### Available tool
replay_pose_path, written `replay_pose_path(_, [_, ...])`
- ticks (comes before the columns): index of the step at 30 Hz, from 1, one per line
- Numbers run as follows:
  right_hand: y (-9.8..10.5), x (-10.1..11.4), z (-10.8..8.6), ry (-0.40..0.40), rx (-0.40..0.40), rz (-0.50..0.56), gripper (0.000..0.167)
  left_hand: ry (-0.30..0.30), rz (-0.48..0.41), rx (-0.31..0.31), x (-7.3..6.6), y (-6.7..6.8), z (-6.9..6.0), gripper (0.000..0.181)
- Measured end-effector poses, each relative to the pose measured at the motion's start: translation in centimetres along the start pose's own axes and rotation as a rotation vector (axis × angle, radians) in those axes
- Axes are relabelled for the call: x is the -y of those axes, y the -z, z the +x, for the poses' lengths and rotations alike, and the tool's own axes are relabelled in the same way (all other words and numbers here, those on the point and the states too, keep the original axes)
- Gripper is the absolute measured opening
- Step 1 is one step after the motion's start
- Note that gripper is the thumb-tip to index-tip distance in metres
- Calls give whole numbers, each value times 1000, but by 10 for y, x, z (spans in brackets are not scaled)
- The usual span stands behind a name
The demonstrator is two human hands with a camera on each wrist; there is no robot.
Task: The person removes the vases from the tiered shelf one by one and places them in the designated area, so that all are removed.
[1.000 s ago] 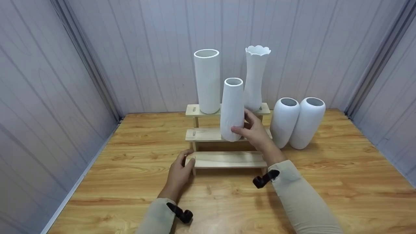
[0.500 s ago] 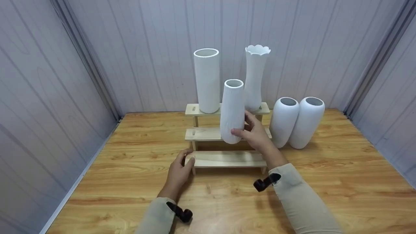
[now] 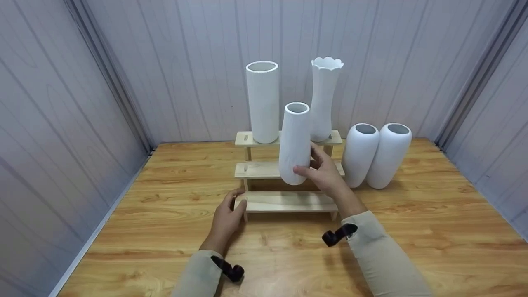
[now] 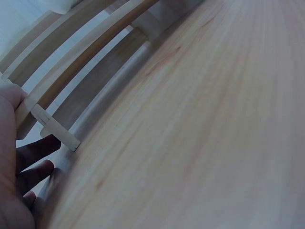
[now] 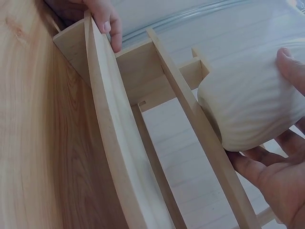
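My right hand point(image 3: 326, 173) grips a white tapered vase point(image 3: 295, 144) around its lower part, upright in front of the middle shelf of a three-step wooden stand point(image 3: 288, 202). In the right wrist view the base of the ribbed vase point(image 5: 252, 100) is beside the edge of a shelf point(image 5: 190, 105); whether they touch I cannot tell. My left hand point(image 3: 226, 218) holds the left end of the lowest shelf, thumb on the front side. The left wrist view shows the left hand's fingers point(image 4: 35, 152) around the stand's end leg point(image 4: 57, 129).
On the top shelf stand a tall cylindrical vase point(image 3: 264, 103) at left and a scalloped-rim vase point(image 3: 325, 99) at right. Two rounded white vases point(image 3: 361, 154) point(image 3: 390, 156) stand side by side on the wooden table point(image 3: 173, 173), right of the stand. Panelled walls point(image 3: 198, 62) enclose the table.
The right hand has lowered the tapered vase slightly and brought it a little nearer. The left hand stays at the stand's left end.
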State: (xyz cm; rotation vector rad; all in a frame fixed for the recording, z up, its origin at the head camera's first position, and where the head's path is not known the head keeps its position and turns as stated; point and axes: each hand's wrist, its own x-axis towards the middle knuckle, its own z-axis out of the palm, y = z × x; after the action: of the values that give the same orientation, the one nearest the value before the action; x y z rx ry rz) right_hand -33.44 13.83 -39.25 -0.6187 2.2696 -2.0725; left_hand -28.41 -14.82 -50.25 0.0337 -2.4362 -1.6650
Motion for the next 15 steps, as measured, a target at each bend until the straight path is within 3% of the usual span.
replay_pose_path(15, [-3,-3,-5,70,-23,30,85,-28,1,7,1,0,-2,33])
